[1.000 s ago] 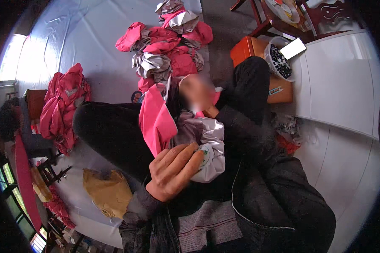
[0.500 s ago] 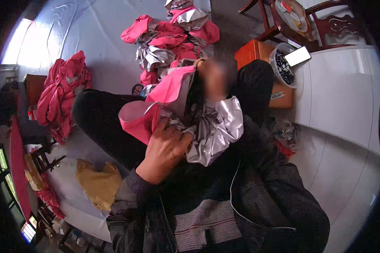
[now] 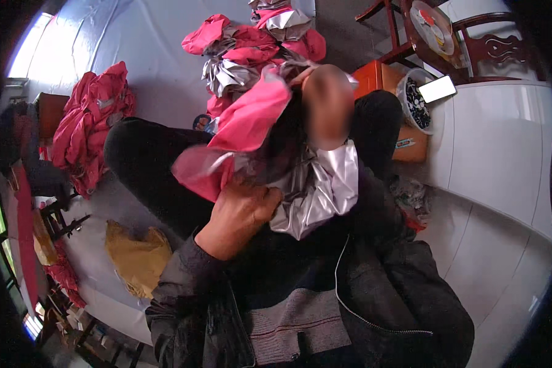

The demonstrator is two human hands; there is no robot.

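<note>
Nearest, the left hand [image 3: 242, 214] has its fingers closed on the pink-and-silver fabric [image 3: 325, 190], beyond it the right hand [image 3: 328, 110] is too blurred to tell its fingers' state, and farther lies a crumpled pink-and-silver heap [image 3: 248, 46].

The crumpled pink and silver cloth [image 3: 325, 199] is over the black-trousered lap [image 3: 153, 168]. A crumpled pink cloth heap [image 3: 92, 129] lies left, a round clear plastic tub [image 3: 401, 97] right.
</note>
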